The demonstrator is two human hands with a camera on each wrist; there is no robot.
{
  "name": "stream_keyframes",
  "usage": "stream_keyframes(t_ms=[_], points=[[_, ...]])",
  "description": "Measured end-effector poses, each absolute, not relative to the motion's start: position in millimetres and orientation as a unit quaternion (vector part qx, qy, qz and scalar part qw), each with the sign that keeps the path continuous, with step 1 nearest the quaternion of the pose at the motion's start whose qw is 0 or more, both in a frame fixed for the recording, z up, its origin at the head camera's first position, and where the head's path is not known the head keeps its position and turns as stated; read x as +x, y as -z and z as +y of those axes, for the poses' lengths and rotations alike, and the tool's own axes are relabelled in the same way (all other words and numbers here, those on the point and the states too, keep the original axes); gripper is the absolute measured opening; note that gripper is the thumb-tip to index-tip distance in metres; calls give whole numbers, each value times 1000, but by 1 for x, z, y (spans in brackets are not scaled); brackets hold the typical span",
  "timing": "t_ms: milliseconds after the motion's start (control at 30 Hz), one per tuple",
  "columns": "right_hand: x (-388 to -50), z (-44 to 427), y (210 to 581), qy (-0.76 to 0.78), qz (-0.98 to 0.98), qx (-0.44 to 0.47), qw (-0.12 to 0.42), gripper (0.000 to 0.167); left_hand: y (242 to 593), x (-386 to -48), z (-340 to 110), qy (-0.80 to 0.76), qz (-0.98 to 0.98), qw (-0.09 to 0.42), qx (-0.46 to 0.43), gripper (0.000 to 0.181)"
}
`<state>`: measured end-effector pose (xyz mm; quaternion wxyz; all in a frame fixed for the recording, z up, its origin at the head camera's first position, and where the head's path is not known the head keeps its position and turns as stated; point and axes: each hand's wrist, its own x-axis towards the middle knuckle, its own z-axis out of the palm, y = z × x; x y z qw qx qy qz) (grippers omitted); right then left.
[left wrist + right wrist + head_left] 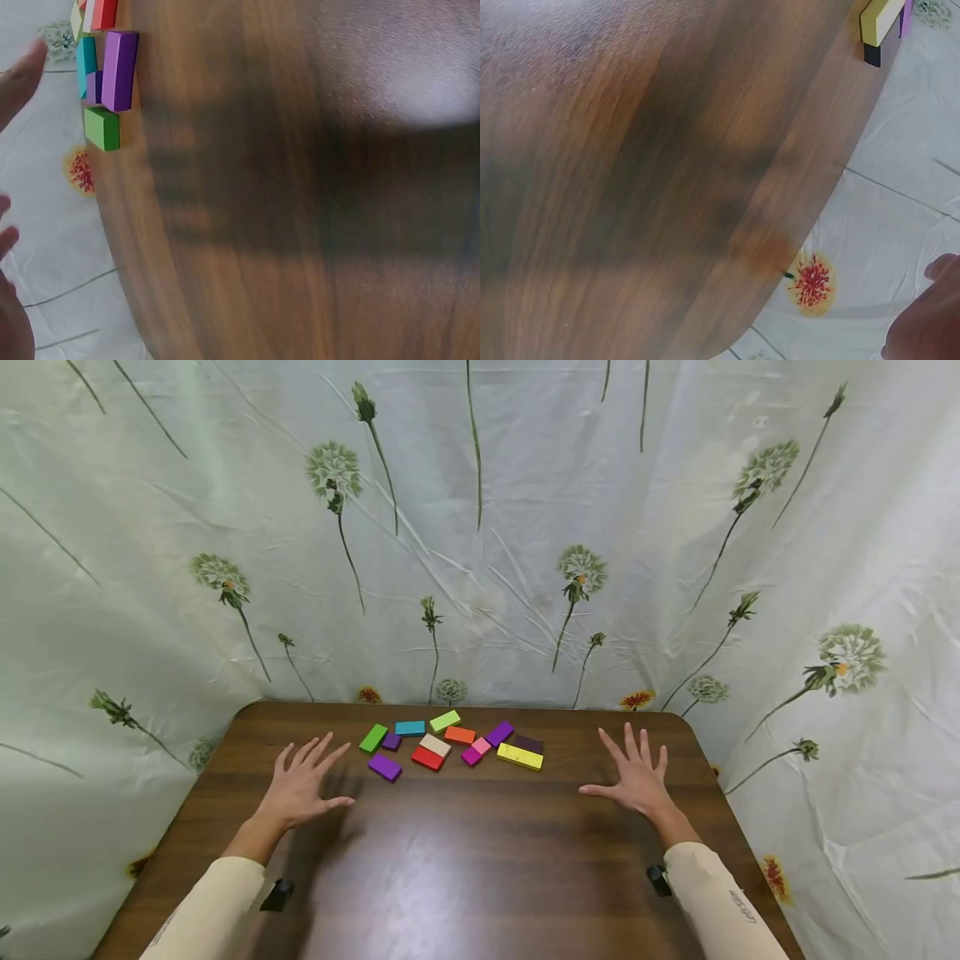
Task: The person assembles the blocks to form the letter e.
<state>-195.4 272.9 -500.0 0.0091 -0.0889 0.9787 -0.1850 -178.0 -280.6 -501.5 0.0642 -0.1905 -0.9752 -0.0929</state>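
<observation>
Above the left part of the table, my left hand [300, 787] is held with fingers spread and holds nothing. Nearest to it are a green block [373, 738] and a purple block [386, 767], both apart from the fingers. My right hand [637, 779] hovers over the right side, its fingers also spread and nothing in them. To its left lies a long yellow block [520, 757] against a dark brown block [529, 744]. Between the hands sit a red block [427, 759], a beige block [435, 745], an orange block [460, 736] and a magenta block [471, 757].
A blue block [410, 728] and a lime block [446, 721] lie near the far edge of the brown wooden table [450, 877]. A white cloth [495, 568] printed with dandelions hangs behind and beside it. Dark wrist cameras [278, 895] sit at both sleeves.
</observation>
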Motion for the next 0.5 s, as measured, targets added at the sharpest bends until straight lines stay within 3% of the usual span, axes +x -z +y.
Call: stream_keyframes(t_ms=[500], points=[[-215, 241, 506, 225, 968, -111, -6, 106, 513, -202, -254, 156, -961, 44, -224, 81]])
